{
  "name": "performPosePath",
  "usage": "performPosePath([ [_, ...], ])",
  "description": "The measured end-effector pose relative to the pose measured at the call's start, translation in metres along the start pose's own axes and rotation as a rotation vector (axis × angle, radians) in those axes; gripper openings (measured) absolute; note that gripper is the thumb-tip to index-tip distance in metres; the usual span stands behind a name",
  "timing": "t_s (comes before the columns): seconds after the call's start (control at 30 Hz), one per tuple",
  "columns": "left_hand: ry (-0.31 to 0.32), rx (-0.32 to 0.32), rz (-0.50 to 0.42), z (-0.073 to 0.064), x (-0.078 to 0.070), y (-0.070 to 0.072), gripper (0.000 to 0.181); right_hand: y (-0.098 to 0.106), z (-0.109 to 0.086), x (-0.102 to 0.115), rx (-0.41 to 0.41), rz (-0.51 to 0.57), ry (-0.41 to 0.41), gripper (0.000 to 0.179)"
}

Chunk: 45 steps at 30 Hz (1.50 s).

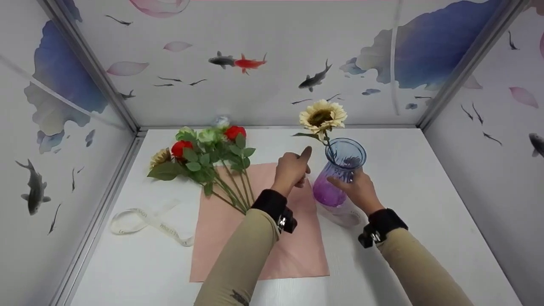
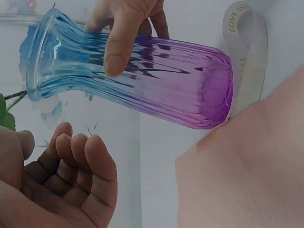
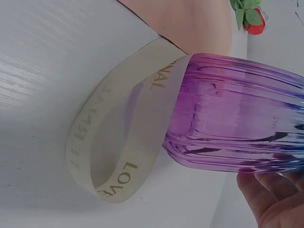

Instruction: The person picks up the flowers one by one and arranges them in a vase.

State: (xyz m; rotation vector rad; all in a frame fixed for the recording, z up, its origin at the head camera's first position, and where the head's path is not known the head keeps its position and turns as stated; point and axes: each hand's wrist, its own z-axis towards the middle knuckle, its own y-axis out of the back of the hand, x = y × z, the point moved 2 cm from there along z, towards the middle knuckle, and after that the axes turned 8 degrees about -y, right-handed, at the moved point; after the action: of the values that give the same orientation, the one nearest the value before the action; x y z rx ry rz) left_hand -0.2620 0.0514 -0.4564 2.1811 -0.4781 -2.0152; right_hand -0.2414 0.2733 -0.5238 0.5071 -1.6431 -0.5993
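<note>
My right hand [image 1: 361,191] holds a ribbed glass vase [image 1: 329,195], blue at the flared mouth and purple at the base. In the left wrist view, the thumb of the right hand [image 2: 124,35] lies along the side of the vase [image 2: 190,80]. A cream sunflower [image 1: 323,117] with a dark centre stands in it, its stem leaning toward the left rim. Left of the vase is my left hand [image 1: 293,170], holding nothing. Its fingers [image 2: 102,171] bend loosely, apart from the glass.
Pink wrapping paper [image 1: 297,242] lies on the white table [image 1: 425,204]. Red roses [image 1: 182,148], pale green blooms [image 1: 207,136] and another sunflower [image 1: 160,158] rest at the left. A lettered ribbon [image 1: 168,229] trails there; more ribbon [image 3: 156,109] loops by the vase base. Printed walls [image 1: 276,85] enclose the table.
</note>
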Motion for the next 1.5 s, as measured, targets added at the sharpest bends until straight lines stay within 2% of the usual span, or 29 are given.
performPosePath([
  [0.17, 0.019, 0.007, 0.038, -0.001, 0.015, 0.013, 0.059, -0.001, 0.000, -0.001, 0.023, 0.001, -0.009, 0.104],
  [0.27, 0.017, -0.011, 0.083, -0.002, 0.025, 0.024, 0.053, 0.000, 0.000, 0.000, 0.028, 0.007, -0.017, 0.105],
  [0.57, -0.042, -0.111, 0.348, -0.006, 0.066, 0.064, 0.036, 0.001, 0.001, 0.001, 0.041, 0.015, -0.033, 0.106],
  [0.7, -0.043, -0.139, 0.409, -0.010, 0.082, 0.080, 0.039, 0.000, 0.001, 0.002, 0.040, 0.017, -0.032, 0.106],
  [0.8, -0.011, -0.153, 0.452, -0.011, 0.091, 0.089, 0.044, 0.000, 0.001, 0.002, 0.034, 0.017, -0.033, 0.105],
  [0.9, 0.039, -0.146, 0.503, -0.013, 0.101, 0.097, 0.050, 0.000, 0.001, 0.002, 0.028, 0.010, -0.027, 0.105],
  [1.03, 0.089, -0.102, 0.544, -0.014, 0.112, 0.104, 0.058, -0.001, 0.000, 0.001, 0.032, 0.012, -0.038, 0.106],
  [1.17, 0.096, -0.062, 0.538, -0.017, 0.122, 0.109, 0.064, 0.000, 0.000, 0.001, 0.038, 0.009, -0.057, 0.109],
  [1.33, 0.077, -0.017, 0.588, -0.021, 0.132, 0.110, 0.064, 0.001, 0.000, 0.001, 0.034, 0.006, -0.057, 0.110],
  [1.5, 0.121, 0.009, 0.629, -0.027, 0.140, 0.110, 0.060, 0.001, 0.001, 0.002, 0.038, -0.003, -0.070, 0.112],
])
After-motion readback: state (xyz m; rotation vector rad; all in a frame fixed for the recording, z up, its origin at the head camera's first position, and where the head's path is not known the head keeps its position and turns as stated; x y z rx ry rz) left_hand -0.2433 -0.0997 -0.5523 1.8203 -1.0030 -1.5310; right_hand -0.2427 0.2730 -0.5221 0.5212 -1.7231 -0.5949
